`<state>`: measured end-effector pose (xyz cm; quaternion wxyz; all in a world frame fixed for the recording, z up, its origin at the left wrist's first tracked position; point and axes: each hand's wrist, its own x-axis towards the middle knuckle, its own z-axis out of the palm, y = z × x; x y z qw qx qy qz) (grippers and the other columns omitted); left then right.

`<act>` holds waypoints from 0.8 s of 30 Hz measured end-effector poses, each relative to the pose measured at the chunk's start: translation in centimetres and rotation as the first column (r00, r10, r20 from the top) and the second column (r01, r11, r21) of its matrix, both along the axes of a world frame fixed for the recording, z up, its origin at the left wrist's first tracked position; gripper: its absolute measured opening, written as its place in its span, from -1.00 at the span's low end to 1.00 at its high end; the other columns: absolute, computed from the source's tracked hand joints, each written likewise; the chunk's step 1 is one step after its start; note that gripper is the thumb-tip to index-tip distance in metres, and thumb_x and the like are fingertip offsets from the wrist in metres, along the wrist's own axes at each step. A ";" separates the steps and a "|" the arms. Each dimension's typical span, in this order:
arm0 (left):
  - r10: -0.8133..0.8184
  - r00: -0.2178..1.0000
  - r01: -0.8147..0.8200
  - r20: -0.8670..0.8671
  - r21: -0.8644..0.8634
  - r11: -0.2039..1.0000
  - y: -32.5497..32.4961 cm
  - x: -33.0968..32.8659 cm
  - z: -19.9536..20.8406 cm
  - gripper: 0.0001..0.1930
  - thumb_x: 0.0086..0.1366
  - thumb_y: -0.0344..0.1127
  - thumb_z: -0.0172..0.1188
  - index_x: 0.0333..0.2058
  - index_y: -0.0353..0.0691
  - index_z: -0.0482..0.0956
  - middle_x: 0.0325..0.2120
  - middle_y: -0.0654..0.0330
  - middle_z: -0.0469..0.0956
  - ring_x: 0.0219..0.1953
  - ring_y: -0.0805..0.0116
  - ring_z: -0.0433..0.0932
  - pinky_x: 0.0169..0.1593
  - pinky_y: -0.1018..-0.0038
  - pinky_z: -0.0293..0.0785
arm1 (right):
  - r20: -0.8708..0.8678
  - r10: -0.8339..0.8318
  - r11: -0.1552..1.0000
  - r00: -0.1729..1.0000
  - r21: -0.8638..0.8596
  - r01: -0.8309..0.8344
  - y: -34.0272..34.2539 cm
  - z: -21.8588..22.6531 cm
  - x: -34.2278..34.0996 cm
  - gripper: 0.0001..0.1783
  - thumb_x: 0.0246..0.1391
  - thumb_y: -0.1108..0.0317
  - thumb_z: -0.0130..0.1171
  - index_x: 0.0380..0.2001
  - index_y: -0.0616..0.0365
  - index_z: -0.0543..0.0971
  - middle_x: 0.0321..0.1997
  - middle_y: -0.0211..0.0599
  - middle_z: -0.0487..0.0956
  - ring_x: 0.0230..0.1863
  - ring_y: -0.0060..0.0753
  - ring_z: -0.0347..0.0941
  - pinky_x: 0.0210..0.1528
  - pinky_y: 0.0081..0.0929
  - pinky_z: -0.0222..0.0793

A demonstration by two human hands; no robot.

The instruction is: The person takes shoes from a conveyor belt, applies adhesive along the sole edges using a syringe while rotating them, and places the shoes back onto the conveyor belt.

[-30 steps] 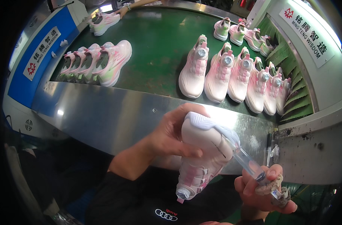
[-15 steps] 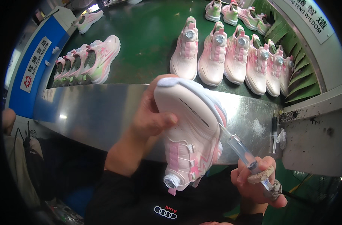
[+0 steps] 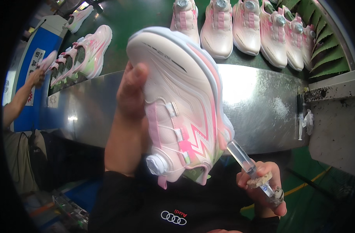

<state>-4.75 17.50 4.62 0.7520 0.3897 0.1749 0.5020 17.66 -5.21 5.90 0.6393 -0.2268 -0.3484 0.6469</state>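
A pale pink and white sneaker [image 3: 177, 85] is held up in front of me, toe pointing away and its round lacing dial toward me. My left hand [image 3: 132, 87] is closed around the toe end from the left, thumb on the upper. My right hand [image 3: 265, 180] grips a clear syringe [image 3: 240, 155], with the thumb at the plunger end and tape-like wraps around the finger area. The syringe's tip meets the sneaker's right side, along the seam between upper and sole. Whether anything flows from it I cannot tell.
Several matching sneakers [image 3: 245, 31] line the green belt [image 3: 138, 17] at the back right; more stand at left [image 3: 94, 50]. A metal ledge [image 3: 259, 97] runs in front. A dark syringe [image 3: 300, 114] lies at its right end. A co-worker's hand [image 3: 36, 77] holds a shoe at far left.
The sneaker has come up and turned, showing more of its side. The syringe tip has shifted along the sole seam toward the heel. A co-worker's arm with a shoe has appeared at left.
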 end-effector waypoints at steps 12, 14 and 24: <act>-0.127 0.981 0.152 0.144 -0.185 0.971 1.8 0.5 -0.6 -0.44 0.17 -0.07 0.10 0.00 -0.40 0.29 -0.15 -0.04 0.47 -0.13 0.18 0.50 -0.02 0.34 0.43 | 0.074 0.063 0.997 0.995 0.046 -0.067 -2.3 -2.2 1.8 -0.08 -0.33 -0.22 0.35 -0.02 0.21 0.30 -0.22 -0.10 0.42 -0.23 -0.31 0.31 -0.26 -0.51 0.23; -0.115 0.986 0.138 0.124 -0.201 0.970 2.1 0.6 -0.8 -0.44 0.18 -0.06 0.10 0.00 -0.40 0.29 -0.14 -0.05 0.46 -0.12 0.17 0.50 -0.02 0.33 0.43 | 0.061 0.034 0.999 0.998 0.026 -0.035 -2.4 -2.3 1.5 -0.08 -0.34 -0.24 0.34 -0.03 0.21 0.31 -0.23 -0.11 0.42 -0.24 -0.33 0.31 -0.26 -0.52 0.23; -0.026 1.000 0.022 -0.014 -0.246 0.969 2.5 0.4 -1.4 -0.43 0.18 -0.06 0.06 0.02 -0.40 0.28 -0.11 -0.08 0.45 -0.11 0.13 0.49 -0.01 0.31 0.42 | -0.038 0.061 0.995 0.997 0.079 -0.057 -2.7 -4.6 1.3 0.07 -0.47 -0.19 0.42 0.04 0.33 0.28 -0.18 -0.15 0.35 -0.16 -0.35 0.28 -0.13 -0.53 0.28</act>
